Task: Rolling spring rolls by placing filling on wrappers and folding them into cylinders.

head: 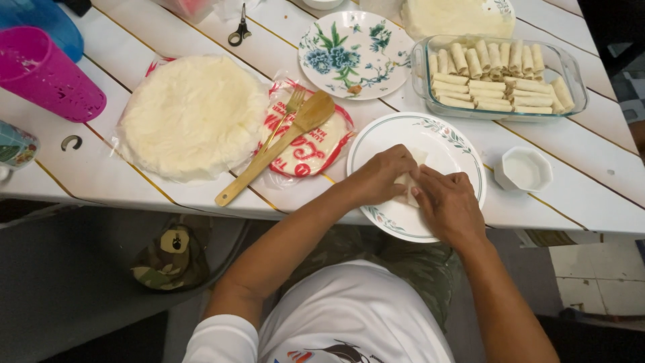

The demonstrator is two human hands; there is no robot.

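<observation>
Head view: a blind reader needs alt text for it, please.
Both hands, left and right, fold a wrapper on a plate. A glass dish of rolls sits behind; a wrapper stack lies left.

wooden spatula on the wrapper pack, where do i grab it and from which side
Probably grip the wooden spatula by its long handle, near the lower end that sticks out past the wrapper pack onto the bare table. Come from the near left edge. The blade end lies beside a fork on the pack, so that end is crowded.
</observation>
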